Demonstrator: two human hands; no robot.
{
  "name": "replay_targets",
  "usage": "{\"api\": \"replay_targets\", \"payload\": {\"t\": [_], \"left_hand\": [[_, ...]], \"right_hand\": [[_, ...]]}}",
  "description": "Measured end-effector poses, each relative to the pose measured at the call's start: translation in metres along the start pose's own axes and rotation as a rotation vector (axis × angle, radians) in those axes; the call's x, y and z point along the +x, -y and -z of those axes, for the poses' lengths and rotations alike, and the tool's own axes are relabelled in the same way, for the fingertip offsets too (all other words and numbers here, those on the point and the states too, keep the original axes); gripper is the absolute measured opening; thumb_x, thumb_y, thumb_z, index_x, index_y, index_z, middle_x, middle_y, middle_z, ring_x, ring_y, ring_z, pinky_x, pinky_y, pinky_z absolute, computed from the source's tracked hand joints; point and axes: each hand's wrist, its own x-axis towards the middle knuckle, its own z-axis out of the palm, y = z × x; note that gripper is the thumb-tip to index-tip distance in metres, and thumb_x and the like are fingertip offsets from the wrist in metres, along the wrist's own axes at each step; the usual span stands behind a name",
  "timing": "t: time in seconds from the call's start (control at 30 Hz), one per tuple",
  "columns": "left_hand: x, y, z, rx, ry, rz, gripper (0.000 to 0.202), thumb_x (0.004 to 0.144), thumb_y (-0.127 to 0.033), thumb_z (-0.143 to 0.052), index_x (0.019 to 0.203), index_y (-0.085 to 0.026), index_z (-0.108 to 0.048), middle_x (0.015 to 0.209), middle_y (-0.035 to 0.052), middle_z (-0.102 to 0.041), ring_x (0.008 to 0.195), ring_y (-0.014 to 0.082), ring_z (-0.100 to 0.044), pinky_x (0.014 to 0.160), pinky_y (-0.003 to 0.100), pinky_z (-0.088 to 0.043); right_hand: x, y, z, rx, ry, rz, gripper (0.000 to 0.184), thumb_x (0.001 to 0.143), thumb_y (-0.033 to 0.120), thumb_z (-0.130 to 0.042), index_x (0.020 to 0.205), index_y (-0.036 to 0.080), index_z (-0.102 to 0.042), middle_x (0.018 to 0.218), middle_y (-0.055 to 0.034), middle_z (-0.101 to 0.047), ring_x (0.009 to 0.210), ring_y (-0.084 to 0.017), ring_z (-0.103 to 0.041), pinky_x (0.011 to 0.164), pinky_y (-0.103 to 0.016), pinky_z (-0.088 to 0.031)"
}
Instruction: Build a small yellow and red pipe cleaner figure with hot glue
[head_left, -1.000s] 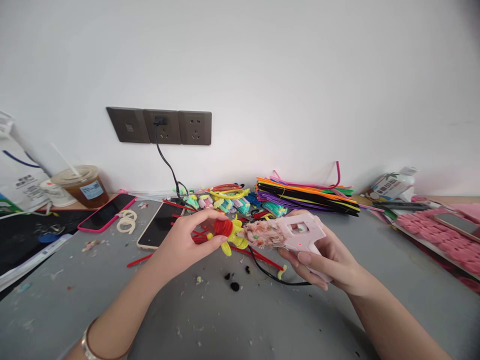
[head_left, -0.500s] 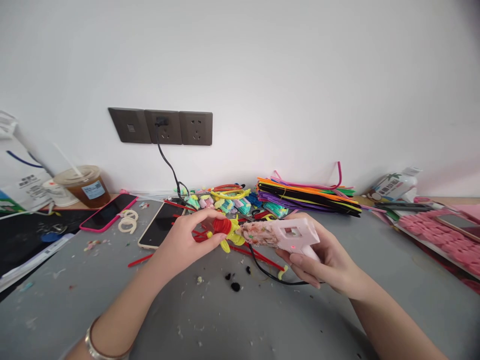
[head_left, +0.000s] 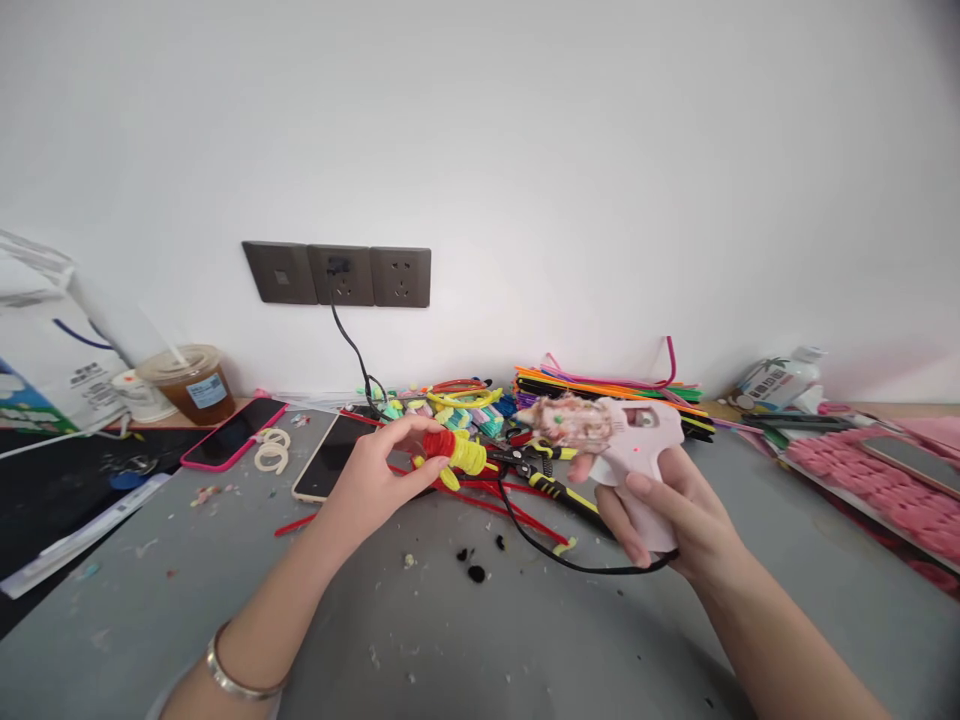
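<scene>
Between the thumb and fingers of my left hand (head_left: 381, 470) is a small red and yellow figure of wound pipe cleaner (head_left: 466, 457), lying sideways. My right hand (head_left: 679, 510) is closed around the handle of a pale pink hot glue gun (head_left: 637, 425). Its front end is crusted with stuck fluff and points left, just above and right of the figure, apart from it. A small red light glows on its side. Below it lie pliers with black and yellow handles (head_left: 566, 495), partly hidden by my right fingers. Red pipe cleaners (head_left: 525, 517) lie beneath the figure.
Bundled coloured pipe cleaners (head_left: 600, 385) lie along the wall. A lidded drink cup (head_left: 199, 385), a pink-cased phone (head_left: 234, 435) and a tablet-like device (head_left: 330, 460) are at left. A black cord (head_left: 349, 345) runs from the wall socket. Black fluff bits (head_left: 476, 573) lie in front.
The glue gun has moved right and up, away from the figure, and my grip shows lower on its handle. The pliers are now uncovered. My left hand still holds the figure, and the view has shifted slightly.
</scene>
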Motion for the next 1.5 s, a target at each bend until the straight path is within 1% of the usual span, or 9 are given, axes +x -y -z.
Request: {"api": "replay_targets", "payload": {"t": [0.2,0.27,0.33,0.47,0.57,0.8,1.2,1.4,1.5], "left_hand": [[0.001,0.002,0.002,-0.054,0.012,-0.028,0.027,0.084,-0.035,-0.067,0.107,-0.023,-0.067,0.104,0.0042,-0.074,0.095,0.0204,-0.068,0.088,0.031,-0.051],[0.001,0.003,0.002,-0.067,0.011,-0.042,0.026,0.084,-0.036,-0.067,0.105,-0.022,-0.067,0.106,0.0045,-0.073,0.094,0.0199,-0.067,0.085,0.030,-0.051],[0.001,0.002,0.001,-0.079,0.023,-0.055,0.025,0.084,-0.036,-0.067,0.104,-0.022,-0.067,0.107,0.0048,-0.072,0.093,0.0196,-0.066,0.083,0.030,-0.052],[0.000,0.000,-0.002,-0.089,0.064,-0.087,0.024,0.083,-0.035,-0.066,0.103,-0.021,-0.067,0.100,0.0051,-0.072,0.088,0.0193,-0.066,0.078,0.029,-0.052],[-0.001,-0.001,-0.003,-0.084,0.069,-0.103,0.025,0.083,-0.035,-0.066,0.104,-0.021,-0.067,0.099,0.0058,-0.073,0.089,0.0202,-0.066,0.079,0.030,-0.053],[0.002,0.004,-0.002,-0.115,0.027,-0.114,0.026,0.083,-0.036,-0.066,0.104,-0.021,-0.067,0.106,0.0070,-0.074,0.091,0.0207,-0.069,0.082,0.032,-0.055],[0.004,0.007,-0.002,-0.090,0.001,-0.107,0.029,0.081,-0.038,-0.068,0.104,-0.020,-0.068,0.109,0.0097,-0.074,0.087,0.0211,-0.069,0.082,0.035,-0.056],[0.003,0.002,-0.002,-0.074,0.017,-0.104,0.031,0.080,-0.040,-0.068,0.104,-0.020,-0.069,0.112,0.0099,-0.074,0.088,0.0211,-0.069,0.084,0.036,-0.056],[0.003,0.004,-0.003,-0.096,0.040,-0.100,0.032,0.081,-0.040,-0.068,0.107,-0.020,-0.070,0.114,0.0104,-0.074,0.092,0.0222,-0.070,0.084,0.035,-0.056]], "right_hand": [[-0.010,0.004,0.028,0.138,-0.217,-0.167,0.029,0.083,0.048,-0.068,0.096,0.022,-0.066,0.044,0.0073,-0.039,0.036,-0.008,-0.018,0.027,-0.020,-0.023],[-0.020,0.002,0.040,0.228,-0.350,-0.116,0.025,0.082,0.040,-0.070,0.099,0.023,-0.069,0.055,0.0023,-0.054,0.039,-0.009,-0.026,0.029,-0.018,-0.033],[-0.031,-0.003,0.050,0.312,-0.468,-0.046,0.023,0.083,0.033,-0.069,0.106,0.026,-0.070,0.090,-0.0038,-0.071,0.045,-0.007,-0.038,0.038,-0.016,-0.046],[-0.050,-0.016,0.063,0.402,-0.639,-0.062,0.042,0.071,0.024,-0.079,0.112,0.023,-0.070,0.127,-0.0074,-0.066,0.061,-0.007,-0.058,0.048,-0.011,-0.055],[-0.058,-0.027,0.068,0.400,-0.739,-0.108,0.046,0.064,0.019,-0.082,0.109,0.016,-0.071,0.128,-0.0129,-0.066,0.078,-0.014,-0.069,0.067,-0.017,-0.062],[-0.070,-0.043,0.078,0.338,-0.787,-0.138,0.041,0.071,0.019,-0.079,0.110,0.015,-0.068,0.114,-0.0140,-0.074,0.104,-0.024,-0.072,0.079,-0.027,-0.063],[-0.075,-0.028,0.072,0.176,-0.804,-0.180,0.028,0.073,0.015,-0.078,0.099,0.011,-0.068,0.091,-0.0130,-0.078,0.080,-0.023,-0.076,0.063,-0.024,-0.064],[-0.084,-0.018,0.076,-0.110,-0.946,-0.304,0.068,0.057,0.019,-0.090,0.111,0.016,-0.048,0.068,-0.0063,-0.073,0.055,-0.023,-0.069,0.051,-0.030,-0.060],[-0.092,-0.020,0.073,-0.428,-1.032,-0.323,0.069,0.057,0.029,-0.086,0.109,0.021,-0.040,0.059,0.0016,-0.066,0.044,-0.019,-0.058,0.042,-0.031,-0.050]]}}
